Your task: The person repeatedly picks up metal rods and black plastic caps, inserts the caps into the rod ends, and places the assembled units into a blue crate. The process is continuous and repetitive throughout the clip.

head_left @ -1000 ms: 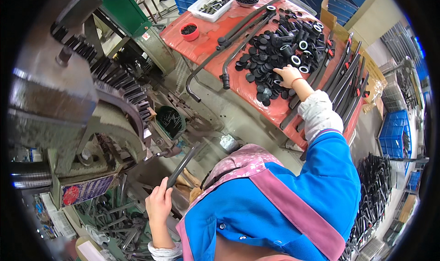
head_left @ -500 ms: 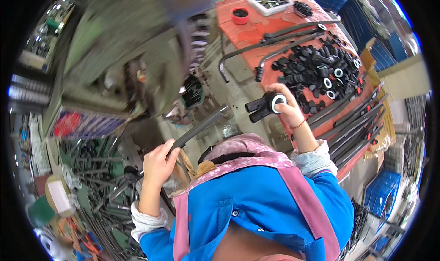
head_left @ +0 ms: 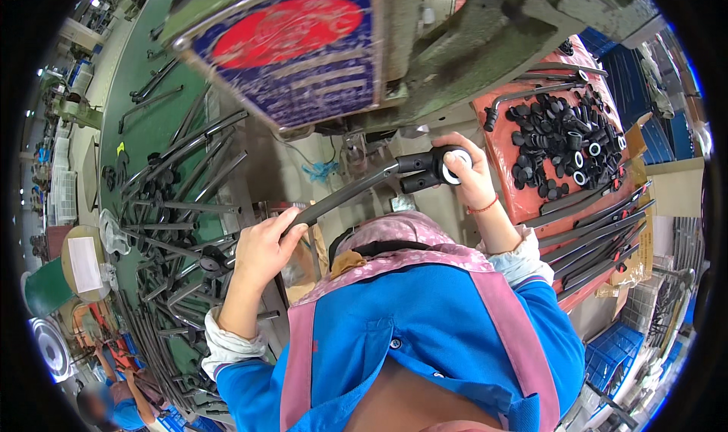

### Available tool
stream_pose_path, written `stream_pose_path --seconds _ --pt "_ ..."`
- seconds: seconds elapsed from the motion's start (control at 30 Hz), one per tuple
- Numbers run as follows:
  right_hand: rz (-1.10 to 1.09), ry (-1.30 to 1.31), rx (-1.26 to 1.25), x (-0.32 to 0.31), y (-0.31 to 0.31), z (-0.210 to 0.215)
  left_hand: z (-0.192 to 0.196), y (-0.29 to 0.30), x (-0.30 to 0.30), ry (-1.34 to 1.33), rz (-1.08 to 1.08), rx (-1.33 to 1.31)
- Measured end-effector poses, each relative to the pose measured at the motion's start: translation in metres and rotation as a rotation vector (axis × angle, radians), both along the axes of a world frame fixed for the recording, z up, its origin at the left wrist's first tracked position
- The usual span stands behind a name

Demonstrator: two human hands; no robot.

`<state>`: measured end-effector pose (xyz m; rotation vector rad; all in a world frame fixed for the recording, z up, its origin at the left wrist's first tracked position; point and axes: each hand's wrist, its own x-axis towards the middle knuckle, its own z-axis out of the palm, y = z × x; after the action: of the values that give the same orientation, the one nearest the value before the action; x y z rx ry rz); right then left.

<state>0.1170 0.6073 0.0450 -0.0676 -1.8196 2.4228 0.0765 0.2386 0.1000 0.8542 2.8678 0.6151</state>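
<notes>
My left hand point(head_left: 267, 248) is wrapped round a dark metal tube point(head_left: 341, 198) that slants up to the right. At its upper end the tube meets one of two sockets on a black plastic joint point(head_left: 427, 168) with a white ring on its face. Whether the tube sits inside the socket or only against its mouth, I cannot tell. My right hand point(head_left: 472, 175) grips the joint, thumb on the white ring. Both hands are in front of my body, below a green machine point(head_left: 485, 75) bearing a blue and red plate point(head_left: 292, 53).
On the right, a red-covered table point(head_left: 497, 132) bears a heap of black plastic parts point(head_left: 557, 140) and several dark tubes point(head_left: 599, 238). A green table point(head_left: 125, 166) at left is strewn with tubes and frames. Another person point(head_left: 129, 402) is at the lower left. A blue crate point(head_left: 613, 352) stands lower right.
The tube in my left hand and the joint in my right hand were apart and now meet end to socket. My view has swung left, bringing more of the green table into sight.
</notes>
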Motion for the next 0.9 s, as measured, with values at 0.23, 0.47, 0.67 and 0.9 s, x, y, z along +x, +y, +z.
stream_pose_path --seconds 0.23,0.47,0.67,0.9 --pt "0.169 0.036 0.305 -0.02 -0.011 0.018 0.016 -0.025 -0.014 -0.201 -0.037 0.016" --pt "0.169 0.04 0.3 -0.032 -0.054 0.018 0.014 -0.029 -0.026 -0.217 -0.009 0.02" --pt "0.072 -0.111 0.142 -0.055 -0.061 0.014 0.02 -0.029 -0.048 -0.265 0.046 0.025" --pt "-0.032 0.292 0.666 -0.094 -0.049 -0.022 0.017 -0.027 -0.084 -0.341 0.068 0.052"
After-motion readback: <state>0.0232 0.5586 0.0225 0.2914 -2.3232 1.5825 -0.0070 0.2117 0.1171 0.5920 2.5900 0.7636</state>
